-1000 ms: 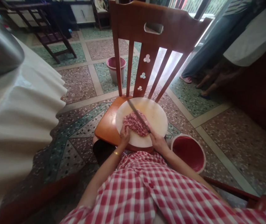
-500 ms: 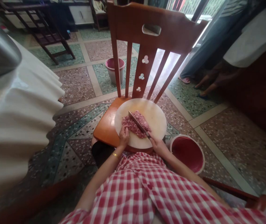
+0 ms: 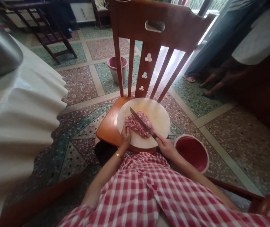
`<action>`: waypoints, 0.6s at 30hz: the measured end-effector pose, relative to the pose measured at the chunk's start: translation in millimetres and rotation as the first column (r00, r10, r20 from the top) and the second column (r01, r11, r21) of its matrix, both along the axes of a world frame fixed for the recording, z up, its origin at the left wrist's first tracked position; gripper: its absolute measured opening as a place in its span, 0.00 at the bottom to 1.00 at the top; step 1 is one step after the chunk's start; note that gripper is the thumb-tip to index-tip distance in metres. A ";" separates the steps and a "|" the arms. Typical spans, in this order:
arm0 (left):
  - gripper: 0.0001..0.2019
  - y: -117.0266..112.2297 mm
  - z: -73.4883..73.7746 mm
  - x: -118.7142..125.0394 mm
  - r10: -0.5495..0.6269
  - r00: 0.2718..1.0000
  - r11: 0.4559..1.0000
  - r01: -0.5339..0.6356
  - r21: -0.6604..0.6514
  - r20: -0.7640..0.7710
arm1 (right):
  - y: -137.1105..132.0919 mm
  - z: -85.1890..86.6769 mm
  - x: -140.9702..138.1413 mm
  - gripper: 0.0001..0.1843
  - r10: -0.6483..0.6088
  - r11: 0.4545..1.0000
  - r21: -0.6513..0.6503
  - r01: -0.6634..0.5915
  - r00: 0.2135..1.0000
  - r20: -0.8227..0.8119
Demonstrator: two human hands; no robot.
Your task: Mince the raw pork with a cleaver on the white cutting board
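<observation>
A round white cutting board (image 3: 160, 126) lies on the seat of a wooden chair in front of me. A flat heap of minced meat (image 3: 138, 130) covers its middle. My right hand (image 3: 165, 146) is wrapped round the dark handle of a kitchen knife (image 3: 139, 119). The blade slants up and left across the meat, its tip past the far edge of the heap; whether it touches the meat I cannot tell. My left hand (image 3: 126, 135) is at the heap's near left edge, fingers bent and pressed together against the meat.
The chair (image 3: 108, 126) has a tall slatted back beyond the board. A red-lined bucket (image 3: 191, 154) stands by my right arm, another bin (image 3: 118, 74) behind the chair. At left is a cloth-covered table (image 3: 38, 104) with a metal pot (image 3: 0, 47). People's legs (image 3: 201, 60) show at right.
My right hand and the knife have shifted slightly right and the blade tip sits a little higher. My left hand stays at the meat's edge. The whole view has moved slightly.
</observation>
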State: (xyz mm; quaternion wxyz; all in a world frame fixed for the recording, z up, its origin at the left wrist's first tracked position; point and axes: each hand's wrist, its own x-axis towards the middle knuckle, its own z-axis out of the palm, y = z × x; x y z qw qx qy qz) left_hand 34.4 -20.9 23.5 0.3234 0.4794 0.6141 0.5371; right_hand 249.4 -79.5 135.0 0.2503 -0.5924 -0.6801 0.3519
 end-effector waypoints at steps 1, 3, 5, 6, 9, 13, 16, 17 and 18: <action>0.10 -1.0 0.7 0.0 0.014 1.000 1.000 -0.014 0.001 0.016 | -0.4 6.6 -1.6 0.23 0.002 0.999 0.055 -0.001 0.999 -0.035; 0.10 -3.6 1.8 0.0 0.030 0.999 1.000 -0.030 0.006 0.040 | -0.5 11.5 -6.1 0.24 0.008 0.987 0.158 0.006 0.996 -0.084; 0.10 -5.9 1.8 -0.5 0.043 0.997 0.999 -0.043 -0.001 0.063 | 0.1 2.7 -8.9 0.24 0.012 0.983 0.185 0.002 0.997 -0.074; 0.10 -6.6 1.2 -0.9 0.050 0.996 0.999 -0.049 -0.011 0.075 | 0.6 -4.6 -8.9 0.24 0.015 0.988 0.155 -0.008 0.999 -0.045; 0.09 -6.5 -1.2 -2.2 0.059 0.994 0.998 -0.056 -0.035 0.091 | 2.4 -17.9 -3.9 0.22 0.025 1.000 -0.016 -0.024 0.998 0.063; 0.09 -4.9 -3.8 -2.1 0.031 0.997 0.999 -0.029 -0.018 0.068 | 4.1 4.3 -2.7 0.22 0.039 0.999 -0.001 -0.039 0.998 0.047; 0.10 -5.6 -5.6 -1.3 0.021 0.999 1.000 -0.020 -0.022 0.050 | 6.6 10.2 -11.6 0.24 0.022 0.991 0.134 -0.021 1.000 -0.008; 0.10 -6.2 -6.2 -1.1 0.015 0.999 1.000 -0.014 -0.026 0.045 | 7.8 5.1 -14.0 0.24 0.017 0.990 0.142 -0.017 1.000 0.001; 0.10 -6.9 -6.9 -1.0 0.010 0.999 1.000 -0.009 -0.027 0.038 | 8.8 -2.1 -15.2 0.25 0.017 0.993 0.118 -0.021 0.999 0.029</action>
